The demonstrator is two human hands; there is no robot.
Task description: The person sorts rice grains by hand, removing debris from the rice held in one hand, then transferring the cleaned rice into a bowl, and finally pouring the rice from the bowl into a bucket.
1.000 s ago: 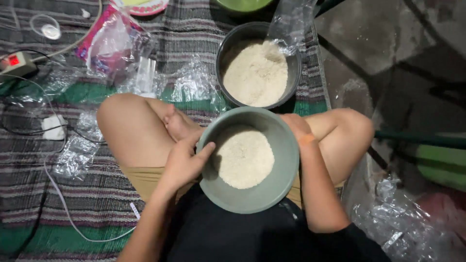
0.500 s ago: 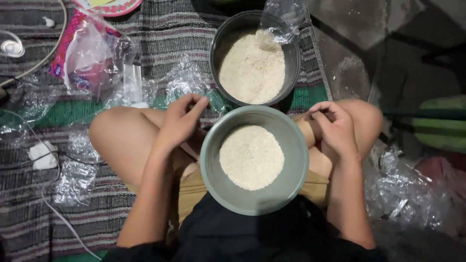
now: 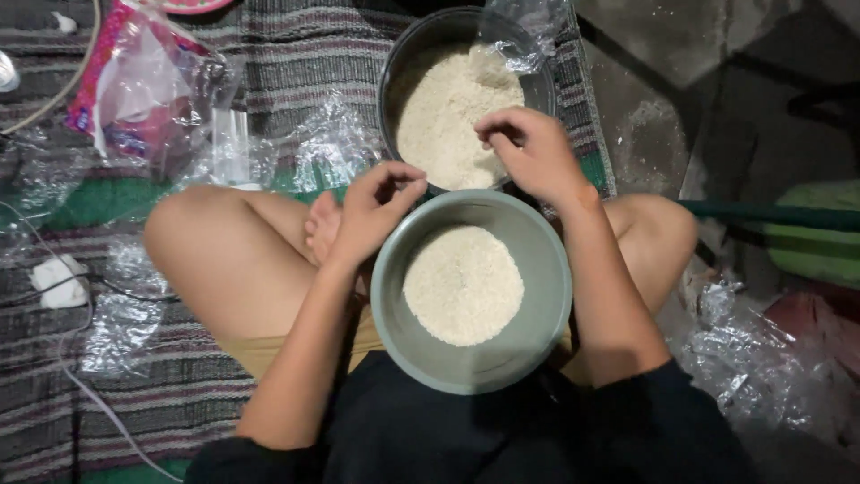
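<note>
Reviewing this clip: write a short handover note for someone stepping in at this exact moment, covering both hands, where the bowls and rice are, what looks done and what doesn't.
Left hand: raised over the far left rim of the grey-green bowl, fingers curled; whether it holds anything cannot be told.
Right hand: over the near edge of the dark pot, fingers bent down toward the rice in the pot.
The bowl rests on the lap and holds a shallow mound of rice; the pot stands just beyond it on the striped mat.
Done: some rice is in the bowl.
Left: the pot holds plenty of rice. Clear plastic bags lie around.
</note>
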